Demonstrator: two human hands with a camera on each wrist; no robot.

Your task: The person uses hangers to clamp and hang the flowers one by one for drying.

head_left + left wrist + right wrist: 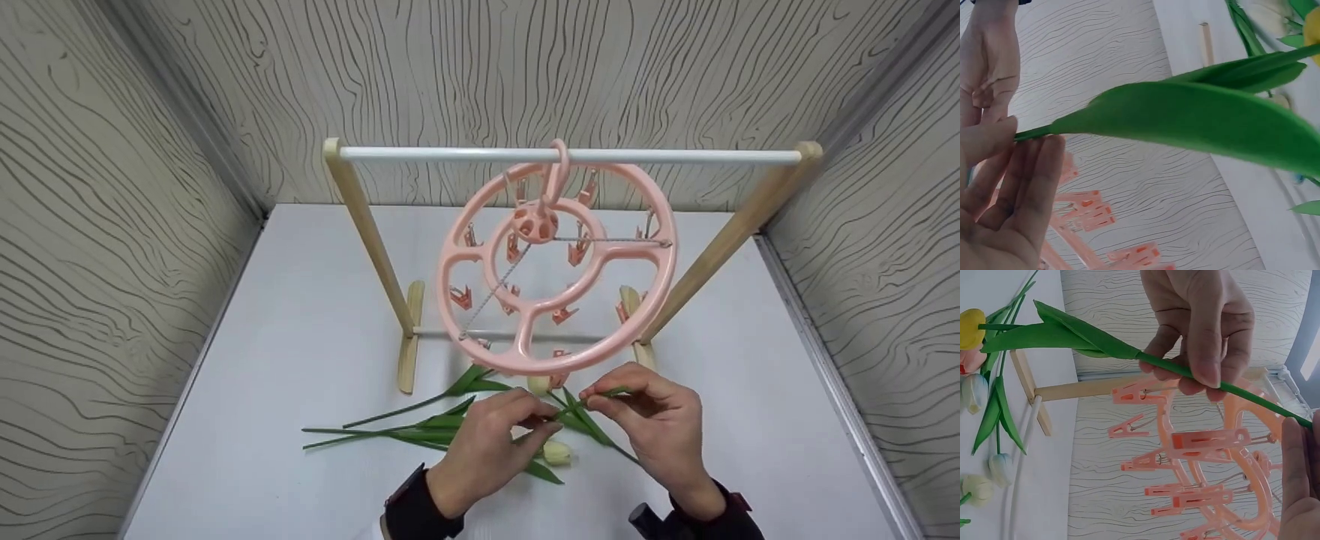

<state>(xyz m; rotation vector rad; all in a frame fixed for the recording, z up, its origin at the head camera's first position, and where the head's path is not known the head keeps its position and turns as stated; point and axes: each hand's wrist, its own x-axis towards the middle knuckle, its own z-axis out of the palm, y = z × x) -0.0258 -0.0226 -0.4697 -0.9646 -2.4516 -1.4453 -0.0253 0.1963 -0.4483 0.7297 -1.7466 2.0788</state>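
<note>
Both hands grip one green-stemmed artificial tulip [1168,367] below the hanging rack. My left hand [495,442] pinches its stem close to the long green leaves [1185,118], which spread wide in the left wrist view. A yellow bloom [971,329] shows at the leafy end in the right wrist view. Farther along, toward the bare end, the fingers of my right hand [652,416] pinch the stem. In the head view my left hand hides much of this tulip. A pale tulip head [556,452] lies on the table beside the left hand.
A round pink clip hanger [525,322] hangs by its hook from a white rod [450,154] on a wooden stand [367,232]. Pink clips [460,297] dangle beneath it. More tulips, with green stems [382,412], lie on the white table [300,315]. Patterned walls surround the table.
</note>
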